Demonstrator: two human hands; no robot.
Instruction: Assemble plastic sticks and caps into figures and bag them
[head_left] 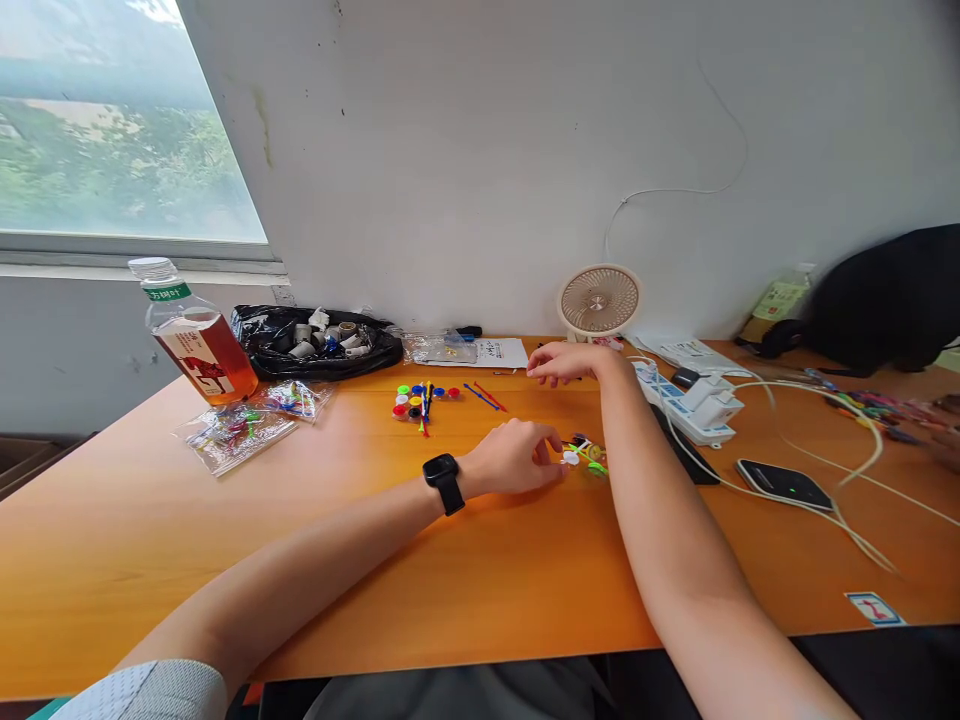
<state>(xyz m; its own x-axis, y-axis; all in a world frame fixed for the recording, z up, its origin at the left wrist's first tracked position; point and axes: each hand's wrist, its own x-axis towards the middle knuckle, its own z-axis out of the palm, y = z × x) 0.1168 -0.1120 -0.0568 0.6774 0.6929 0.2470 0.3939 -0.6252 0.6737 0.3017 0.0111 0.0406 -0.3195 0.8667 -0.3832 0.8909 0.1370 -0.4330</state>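
Observation:
My left hand, wearing a black watch, rests low over the table with its fingers curved and a gap between thumb and forefinger. Its fingertips are beside a small pile of plastic pieces: a white disc, a green piece and a yellow one. My right hand is farther back, above the table, fingers loosely stretched out and nothing visible in them. To its left lie a red stick and a blue stick. Colourful discs and upright-looking sticks are grouped farther left.
At left stand a tea bottle and clear bags of parts; behind is a black plastic bag. A fan, power strip, loose white cables and a phone are at right. A blurred hand shows at the right edge.

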